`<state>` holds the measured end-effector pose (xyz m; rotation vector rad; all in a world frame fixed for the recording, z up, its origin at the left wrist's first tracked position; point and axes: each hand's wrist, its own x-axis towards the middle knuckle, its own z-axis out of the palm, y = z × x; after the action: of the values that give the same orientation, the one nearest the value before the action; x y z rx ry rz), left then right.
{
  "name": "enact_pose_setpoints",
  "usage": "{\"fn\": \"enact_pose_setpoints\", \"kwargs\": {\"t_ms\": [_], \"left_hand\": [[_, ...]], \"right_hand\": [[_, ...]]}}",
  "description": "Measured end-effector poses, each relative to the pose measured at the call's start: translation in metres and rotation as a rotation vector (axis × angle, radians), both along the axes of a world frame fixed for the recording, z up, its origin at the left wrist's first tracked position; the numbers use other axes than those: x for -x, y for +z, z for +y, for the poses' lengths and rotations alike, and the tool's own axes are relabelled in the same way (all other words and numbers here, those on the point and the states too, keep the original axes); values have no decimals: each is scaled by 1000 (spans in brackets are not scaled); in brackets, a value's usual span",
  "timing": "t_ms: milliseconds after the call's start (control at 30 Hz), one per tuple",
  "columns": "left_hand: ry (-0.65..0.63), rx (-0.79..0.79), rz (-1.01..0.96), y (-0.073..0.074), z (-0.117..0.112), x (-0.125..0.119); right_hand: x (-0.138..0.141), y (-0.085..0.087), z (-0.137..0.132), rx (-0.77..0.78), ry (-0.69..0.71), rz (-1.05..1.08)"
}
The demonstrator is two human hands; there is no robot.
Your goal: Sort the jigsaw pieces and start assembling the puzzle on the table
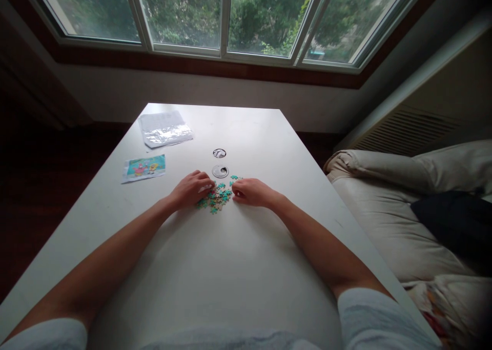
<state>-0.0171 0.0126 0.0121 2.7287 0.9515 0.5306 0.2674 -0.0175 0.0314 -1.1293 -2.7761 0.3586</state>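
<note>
A small heap of jigsaw puzzle pieces, mostly teal with some tan and pink, lies on the white table. My left hand rests at the heap's left side, its fingers bent and drawn together over the edge pieces. On the opposite side, my right hand has its fingers curled in against the heap's right edge. Whatever either set of fingertips may hold is too small or hidden to make out. A few pieces sit slightly apart, just beyond my right fingertips.
A printed cartoon picture card lies left of the heap, with a clear plastic sleeve behind it. Two round inserts, a nearer one and a farther one, are set in the tabletop. A cream sofa stands to the right.
</note>
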Motion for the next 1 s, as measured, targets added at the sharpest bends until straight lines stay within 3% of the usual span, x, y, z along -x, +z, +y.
{"fn": "enact_pose_setpoints", "kwargs": {"t_ms": [233, 467, 667, 833, 1000], "left_hand": [[11, -5, 4, 1, -4, -2], [46, -18, -1, -2, -4, -6], [224, -28, -116, -9, 8, -8], [426, -9, -177, -16, 20, 0], [481, 14, -190, -22, 26, 6]], "right_hand": [[-4, -21, 10, -89, -91, 176], [-17, -39, 29, -101, -411, 479], [-28, -51, 44, -121, -671, 499], [-24, -56, 47, -161, -637, 410], [-19, -55, 44, -163, -545, 414]]}}
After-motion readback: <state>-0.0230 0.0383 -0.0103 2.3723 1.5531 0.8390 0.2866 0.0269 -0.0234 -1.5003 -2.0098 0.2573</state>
